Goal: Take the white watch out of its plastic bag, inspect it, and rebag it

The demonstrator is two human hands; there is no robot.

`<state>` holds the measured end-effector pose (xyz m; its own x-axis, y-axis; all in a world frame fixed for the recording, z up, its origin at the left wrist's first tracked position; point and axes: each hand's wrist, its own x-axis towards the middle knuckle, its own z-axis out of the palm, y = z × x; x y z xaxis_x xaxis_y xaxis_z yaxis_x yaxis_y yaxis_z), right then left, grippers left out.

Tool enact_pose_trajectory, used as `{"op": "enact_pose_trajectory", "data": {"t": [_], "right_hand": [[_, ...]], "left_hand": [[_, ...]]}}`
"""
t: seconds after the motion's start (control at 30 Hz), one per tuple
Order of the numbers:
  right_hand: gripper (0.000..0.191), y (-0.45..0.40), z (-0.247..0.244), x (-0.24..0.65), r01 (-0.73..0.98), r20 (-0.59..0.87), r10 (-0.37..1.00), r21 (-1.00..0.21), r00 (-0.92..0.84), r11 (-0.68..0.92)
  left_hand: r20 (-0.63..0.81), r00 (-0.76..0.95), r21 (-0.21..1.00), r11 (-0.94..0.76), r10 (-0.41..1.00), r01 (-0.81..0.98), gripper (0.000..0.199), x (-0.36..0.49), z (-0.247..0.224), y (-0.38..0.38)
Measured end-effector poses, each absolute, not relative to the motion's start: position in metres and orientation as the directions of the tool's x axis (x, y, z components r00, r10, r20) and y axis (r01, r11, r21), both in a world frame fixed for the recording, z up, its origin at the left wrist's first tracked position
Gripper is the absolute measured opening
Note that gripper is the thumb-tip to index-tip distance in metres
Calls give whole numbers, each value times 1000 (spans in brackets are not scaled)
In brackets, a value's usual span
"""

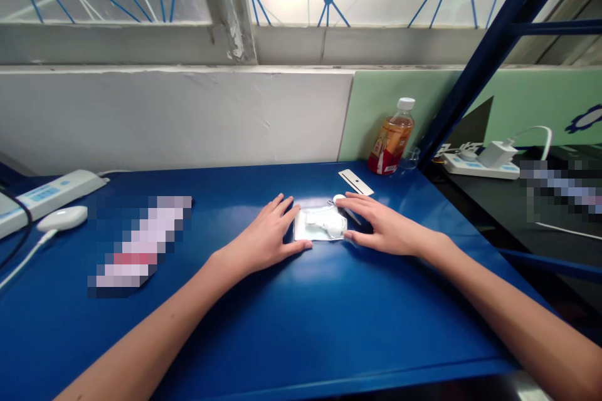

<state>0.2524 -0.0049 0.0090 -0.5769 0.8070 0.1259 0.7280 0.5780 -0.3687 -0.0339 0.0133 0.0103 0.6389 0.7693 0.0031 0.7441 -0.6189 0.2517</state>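
A small clear packet (324,223) with a white item inside lies flat on the blue table (301,326). My left hand (268,232) rests at the packet's left edge, fingers spread, thumb along its lower left corner. At the packet's right side is my right hand (383,222), its fingers apart and their tips at the edge. A small white round piece (338,199) shows by my right fingertips, partly hidden. Behind it lies a flat white strip (356,182) with a dark line and dot.
A drink bottle (392,138) stands at the back right beside a clear cup (409,158). On the left are a power strip (56,197), a white mouse-shaped device (63,218) with a cable, and a blurred-out object (145,241). A blue metal post (470,75) rises at right.
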Motion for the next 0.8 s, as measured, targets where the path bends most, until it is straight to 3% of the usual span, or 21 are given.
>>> {"op": "enact_pose_trajectory", "data": {"t": [0.63,0.8], "right_hand": [[58,-3,4,253,709,150,800,-388,-581,588],[64,-3,7,256,707,162,793,-372,-588,601]], "left_hand": [[-41,651,146,-640,758,754,86,-28,12,5],[8,646,142,-641,763,755,73,-28,11,9]]}}
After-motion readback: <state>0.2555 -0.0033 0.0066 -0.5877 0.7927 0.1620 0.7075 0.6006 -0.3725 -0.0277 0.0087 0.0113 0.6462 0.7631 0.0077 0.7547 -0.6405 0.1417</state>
